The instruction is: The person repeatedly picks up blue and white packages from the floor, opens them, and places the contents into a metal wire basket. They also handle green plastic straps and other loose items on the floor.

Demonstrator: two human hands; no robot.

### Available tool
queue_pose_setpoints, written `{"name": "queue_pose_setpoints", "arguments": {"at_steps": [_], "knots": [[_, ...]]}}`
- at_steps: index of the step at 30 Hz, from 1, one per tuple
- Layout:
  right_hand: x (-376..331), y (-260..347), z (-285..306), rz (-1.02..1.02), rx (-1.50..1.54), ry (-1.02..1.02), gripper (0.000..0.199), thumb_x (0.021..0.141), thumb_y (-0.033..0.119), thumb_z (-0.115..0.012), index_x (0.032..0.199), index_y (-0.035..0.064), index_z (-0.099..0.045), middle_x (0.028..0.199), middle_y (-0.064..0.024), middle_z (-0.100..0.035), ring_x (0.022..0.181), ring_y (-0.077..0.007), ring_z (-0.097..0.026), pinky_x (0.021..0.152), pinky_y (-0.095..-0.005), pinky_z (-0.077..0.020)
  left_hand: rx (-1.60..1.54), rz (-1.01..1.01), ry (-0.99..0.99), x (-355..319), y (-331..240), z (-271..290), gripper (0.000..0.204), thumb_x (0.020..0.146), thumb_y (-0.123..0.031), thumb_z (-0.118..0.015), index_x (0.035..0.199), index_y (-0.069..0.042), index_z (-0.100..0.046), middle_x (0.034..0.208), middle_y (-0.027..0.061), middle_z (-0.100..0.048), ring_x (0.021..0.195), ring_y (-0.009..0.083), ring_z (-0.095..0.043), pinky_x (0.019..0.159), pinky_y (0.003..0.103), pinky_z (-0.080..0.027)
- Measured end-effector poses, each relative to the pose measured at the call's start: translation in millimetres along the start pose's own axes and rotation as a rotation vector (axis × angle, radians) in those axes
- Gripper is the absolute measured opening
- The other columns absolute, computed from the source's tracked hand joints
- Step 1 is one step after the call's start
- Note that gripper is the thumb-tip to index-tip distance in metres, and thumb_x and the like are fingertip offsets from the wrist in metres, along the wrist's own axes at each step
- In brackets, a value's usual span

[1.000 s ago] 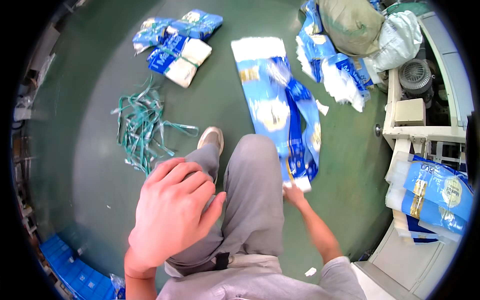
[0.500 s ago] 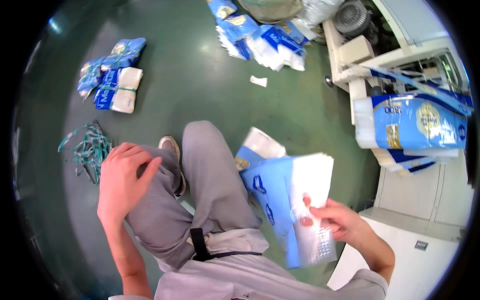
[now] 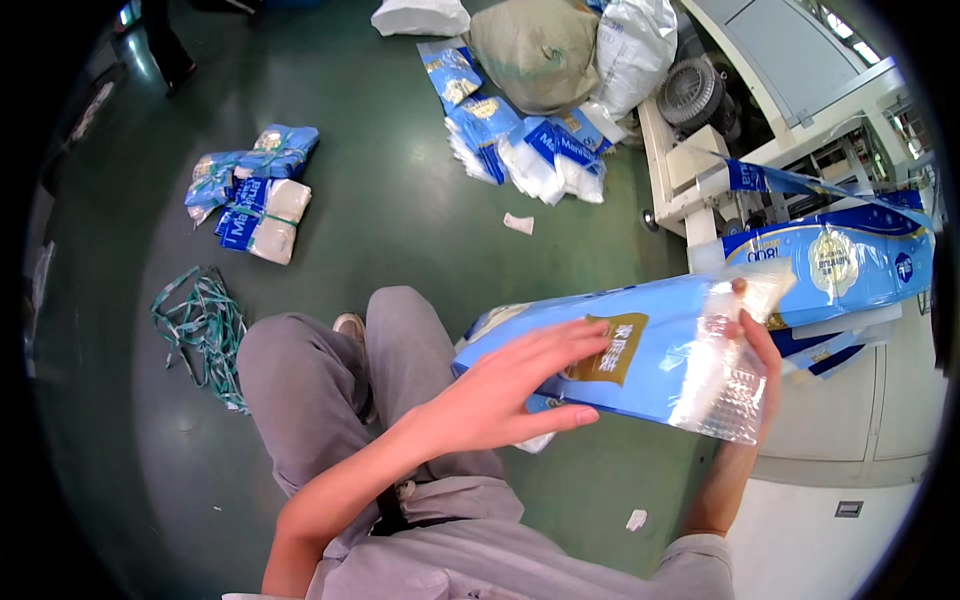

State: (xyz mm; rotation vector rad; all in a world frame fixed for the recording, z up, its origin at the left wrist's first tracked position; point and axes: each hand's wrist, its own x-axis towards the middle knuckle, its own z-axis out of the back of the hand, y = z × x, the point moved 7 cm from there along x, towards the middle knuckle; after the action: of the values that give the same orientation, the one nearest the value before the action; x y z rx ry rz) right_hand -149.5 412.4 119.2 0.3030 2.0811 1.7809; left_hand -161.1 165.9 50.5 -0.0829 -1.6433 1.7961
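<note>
Blue plastic packaging bags (image 3: 655,300) in right hand (image 3: 764,362), grip clamped on clear end. Left hand (image 3: 500,385) over printed face, grip apart. Teal straps (image 3: 210,333) heaped on floor (image 3: 370,220).

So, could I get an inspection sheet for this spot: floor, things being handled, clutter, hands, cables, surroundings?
Surface: green floor, glossy.
Things handled: blue printed plastic bags with a clear end.
Clutter: tangled green straps; strapped bundles of blue-and-white packaging; loose bag pile beside a tan sack; white scraps.
Hands: right hand grips the bags' clear end; left hand reaches over their side, fingers extended, contact unclear.
Cables: nothing seen.
Surroundings: white-framed machine with a grey motor at right; another person's dark-trousered leg, upper left.
</note>
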Motion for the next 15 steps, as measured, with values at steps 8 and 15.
{"name": "queue_pose_setpoints", "arguments": {"at_steps": [8,15], "knots": [[-24.6,54.7,6.7,0.523,-0.113,-0.082,0.035,0.097,0.020,-0.060,0.124,-0.0011,-0.060,0.119,-0.0167,-0.064,0.102,-0.0243,-0.065,0.091,-0.0376,-0.0553,0.403,-0.076,0.062,26.0,37.2,63.7,0.057,0.074,0.004,-0.063,0.128,-0.015,-0.064,0.124,0.0085,-0.068,0.116,0.0305,-0.062,0.099,0.041,-0.050],[-20.6,87.3,-16.9,0.866,-0.210,0.103,0.061,0.092,0.022,-0.060,0.144,-0.0048,-0.044,0.143,-0.0238,-0.052,0.125,-0.0284,-0.058,0.106,-0.0410,-0.0471,0.323,0.080,-0.154,55.0,94.1,66.5,0.055,0.074,0.010,-0.058,0.124,-0.011,-0.066,0.119,0.0133,-0.069,0.111,0.0356,-0.063,0.094,0.045,-0.051]]}}
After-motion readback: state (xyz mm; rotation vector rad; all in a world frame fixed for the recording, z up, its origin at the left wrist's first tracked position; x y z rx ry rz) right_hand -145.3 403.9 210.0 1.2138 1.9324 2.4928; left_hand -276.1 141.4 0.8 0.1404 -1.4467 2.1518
